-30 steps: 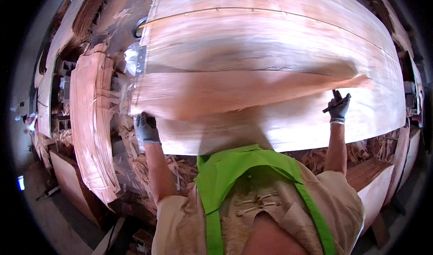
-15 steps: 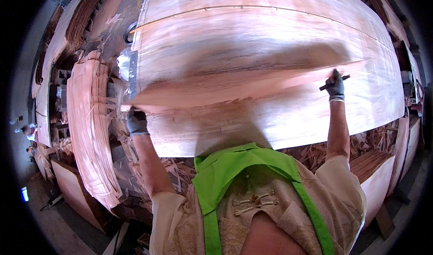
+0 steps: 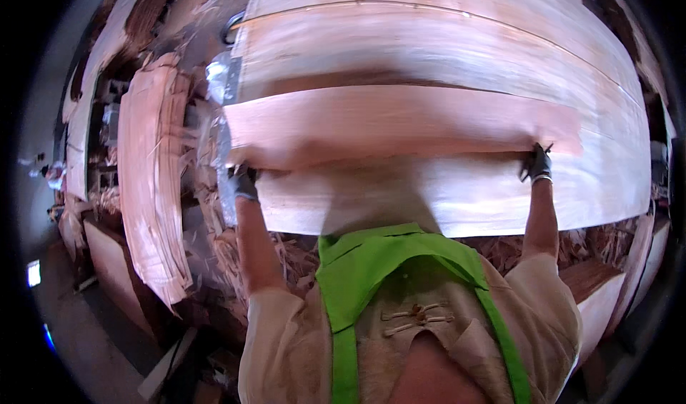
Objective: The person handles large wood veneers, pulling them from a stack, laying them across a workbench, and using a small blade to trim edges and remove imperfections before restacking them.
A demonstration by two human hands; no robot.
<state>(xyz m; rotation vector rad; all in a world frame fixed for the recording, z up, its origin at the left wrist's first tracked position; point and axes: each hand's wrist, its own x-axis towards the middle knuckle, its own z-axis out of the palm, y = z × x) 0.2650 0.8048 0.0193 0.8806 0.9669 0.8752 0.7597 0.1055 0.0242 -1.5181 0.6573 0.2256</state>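
A long pinkish strip of wood veneer point(image 3: 407, 118) stretches between my gloved hands, above a broad pale veneer sheet point(image 3: 593, 196). At the strip's near left corner, my left hand point(image 3: 244, 182) is closed on its edge. Toward the near right end, my right hand point(image 3: 536, 165) grips the same edge. A dark slim tool, its kind unclear, pokes out of that right hand beside the strip. The strip throws a shadow on the sheet behind it.
A thin pole point(image 3: 357, 3) lies across the far part of the sheet. On the left stands a stack of veneer strips point(image 3: 150, 182). Torn veneer scraps point(image 3: 293, 257) lie below the sheet's near edge. Stacked boards point(image 3: 600, 300) stand at the lower right.
The strip, earlier seen narrow and slanting up to the right, now shows its broad face and lies more level. My right hand has come down nearer; both hands keep their hold.
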